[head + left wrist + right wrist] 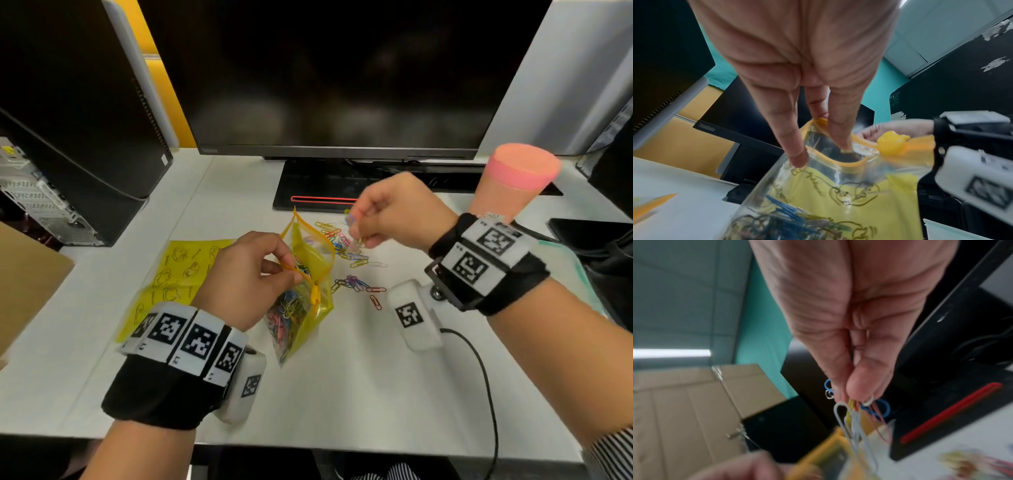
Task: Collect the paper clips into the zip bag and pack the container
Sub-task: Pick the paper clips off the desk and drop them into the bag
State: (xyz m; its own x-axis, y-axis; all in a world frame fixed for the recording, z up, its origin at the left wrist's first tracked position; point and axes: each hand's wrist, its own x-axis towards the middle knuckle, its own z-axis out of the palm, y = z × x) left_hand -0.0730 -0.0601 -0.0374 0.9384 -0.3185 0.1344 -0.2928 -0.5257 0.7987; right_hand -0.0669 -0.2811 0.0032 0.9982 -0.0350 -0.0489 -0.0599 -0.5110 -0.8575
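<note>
My left hand (253, 274) pinches the rim of a yellow zip bag (305, 301) and holds its mouth open; in the left wrist view its fingers (795, 146) hook the orange rim of the zip bag (838, 186). Coloured clips fill the bag's bottom. My right hand (383, 216) pinches a small bunch of paper clips (859, 417) just above and right of the bag's mouth. Loose paper clips (346, 253) lie scattered on the desk under that hand, with a smaller cluster (356, 284) nearer me.
A second yellow printed bag (171, 274) lies flat left of my left hand. A pink tumbler (513, 181) stands at the back right. The monitor stand (325, 192) sits behind the clips. A cardboard box (27, 274) is at the left edge. A cable (479, 370) trails from my right wrist.
</note>
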